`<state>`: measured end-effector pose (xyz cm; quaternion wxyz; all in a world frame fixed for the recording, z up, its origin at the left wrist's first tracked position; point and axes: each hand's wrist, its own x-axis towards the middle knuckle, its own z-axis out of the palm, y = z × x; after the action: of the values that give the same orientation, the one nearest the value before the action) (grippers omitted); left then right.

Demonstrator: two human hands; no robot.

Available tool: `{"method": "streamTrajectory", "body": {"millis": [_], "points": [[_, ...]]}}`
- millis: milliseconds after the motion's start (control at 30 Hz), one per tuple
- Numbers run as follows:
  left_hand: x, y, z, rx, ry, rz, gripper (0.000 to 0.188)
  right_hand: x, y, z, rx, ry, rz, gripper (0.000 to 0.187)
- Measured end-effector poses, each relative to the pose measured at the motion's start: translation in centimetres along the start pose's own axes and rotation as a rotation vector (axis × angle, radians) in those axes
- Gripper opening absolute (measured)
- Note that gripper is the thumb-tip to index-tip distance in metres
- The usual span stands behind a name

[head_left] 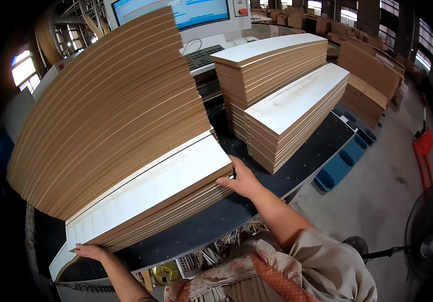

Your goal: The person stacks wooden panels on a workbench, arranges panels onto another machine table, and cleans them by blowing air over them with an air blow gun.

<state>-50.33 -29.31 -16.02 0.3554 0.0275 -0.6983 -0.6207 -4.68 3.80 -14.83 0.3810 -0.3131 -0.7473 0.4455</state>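
A low stack of long white-faced boards (151, 186) with brown edges lies in front of me. At its near left corner is my left hand (91, 251), its fingertips curled over the top edge and the rest partly hidden. My right hand (244, 178) grips the right end of the stack, with the thumb along the near side and the fingers round the end face. How many boards the hands hold cannot be made out. Right behind this stack, a much taller stack of boards (121, 100) rises, its layered brown edges toward me.
The stacks stand on a dark worktable (307, 146). Two shorter white-topped stacks, a rear one (277, 75) and a front one (297, 118), are at right. Behind are a keyboard (204, 56) and a monitor (201, 12). A fan (430, 241) and a red-handled cart (422, 146) are on the right.
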Motion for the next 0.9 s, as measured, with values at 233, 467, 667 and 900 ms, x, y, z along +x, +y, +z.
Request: {"method": "streamTrajectory", "body": {"millis": [233, 467, 667, 900], "points": [[-16.2, 16.9, -3.8, -0.607, -0.479, 0.399, 0.045, -4.4, 3.9, -3.7, 0.377, -0.099, 0.032, 0.063], [-39.6, 31.8, 2.8, -0.816, -1.658, 0.007, 0.077, -7.3, 4.7, -12.0, 0.768, 0.068, 0.178, 0.048], [-48.0, 34.2, 11.6, -0.577, -1.333, -0.524, 0.073, -7.6, 3.7, -16.2, 0.781, 0.142, 0.26, 0.062], [-48.8, 31.2, 13.4, -0.601, -1.545, -0.589, 0.062, -3.4, 2.6, -20.5, 0.853, 0.101, 0.444, 0.089]]}}
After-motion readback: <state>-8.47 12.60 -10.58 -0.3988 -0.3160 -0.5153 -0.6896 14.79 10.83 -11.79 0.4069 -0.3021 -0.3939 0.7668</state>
